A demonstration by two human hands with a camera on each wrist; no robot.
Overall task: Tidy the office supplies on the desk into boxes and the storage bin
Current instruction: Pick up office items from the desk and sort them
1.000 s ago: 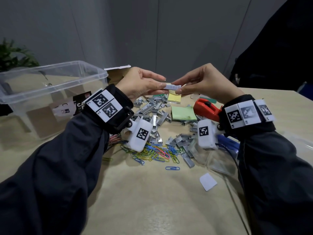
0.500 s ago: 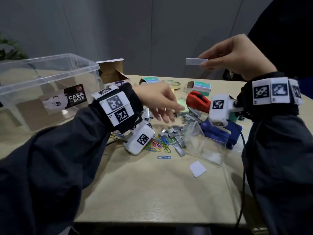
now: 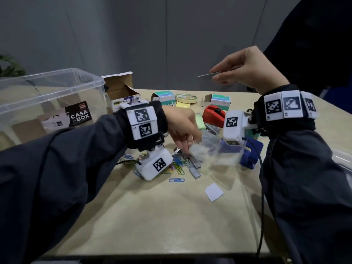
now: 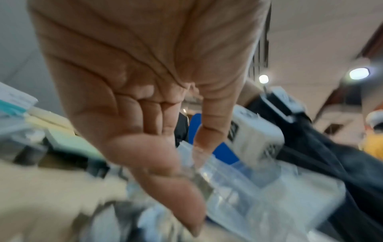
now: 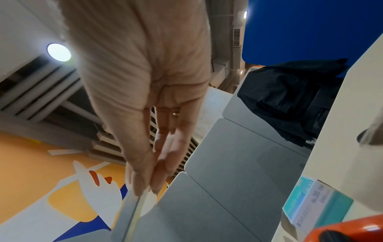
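While the right hand (image 3: 245, 68) pinches a thin grey strip of staples (image 3: 208, 74) high above the beige desk (image 3: 171, 216), thumb and fingertips (image 5: 143, 183) pressed flat on its near end, the left hand (image 3: 182, 128) is down among the clutter, thumb and index finger closed on the rim of a small clear plastic box (image 3: 213, 149). The strip's long axis runs roughly level, its free end pointing toward the person's left. The clear box sits below and left of that free end, so the strip must travel down and leftward to reach it, and the left hand is already at the box. Whether the box's opening faces up cannot be told, since both views of it are blurred. Loose staple strips (image 3: 194, 168) and coloured paper clips (image 3: 177, 166) lie on the desk just beside the box, and the large clear storage bin (image 3: 57, 92) stands well apart at the left.
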